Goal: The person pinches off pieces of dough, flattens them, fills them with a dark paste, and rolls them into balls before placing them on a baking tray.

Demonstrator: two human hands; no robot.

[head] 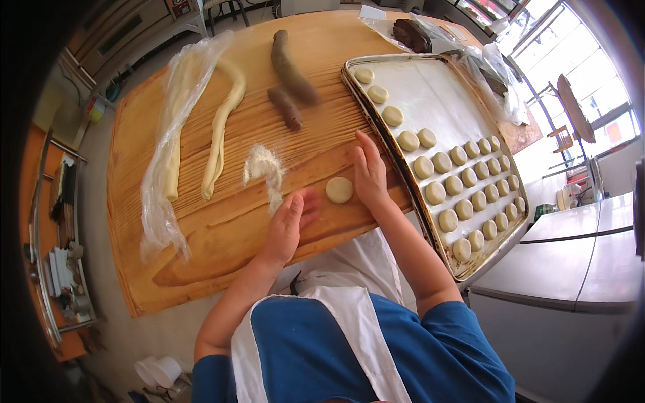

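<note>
A flat round of pale dough (pixel 339 190) lies on the wooden tabletop (pixel 242 226) between my two hands. My left hand (pixel 295 216), somewhat blurred, is to its left with nothing in it. Just right of the round, my right hand (pixel 370 169) stands on edge, holding nothing. Beyond my left hand is a small heap of white flour (pixel 262 163). A long strip of pale dough (pixel 220 126) lies further left, beside more dough under clear plastic film (pixel 166 141). Two brown rolls (pixel 292 70) (pixel 285 108), one long and one short, rest near the table's middle.
A metal baking tray (pixel 418 75) with many dough rounds (pixel 442 162) in rows sits at the right, seemingly stacked on another. Behind it are plastic bags (pixel 496 65) and a dark brown mass (pixel 412 35). A metal-topped cabinet (pixel 554 262) stands at the lower right.
</note>
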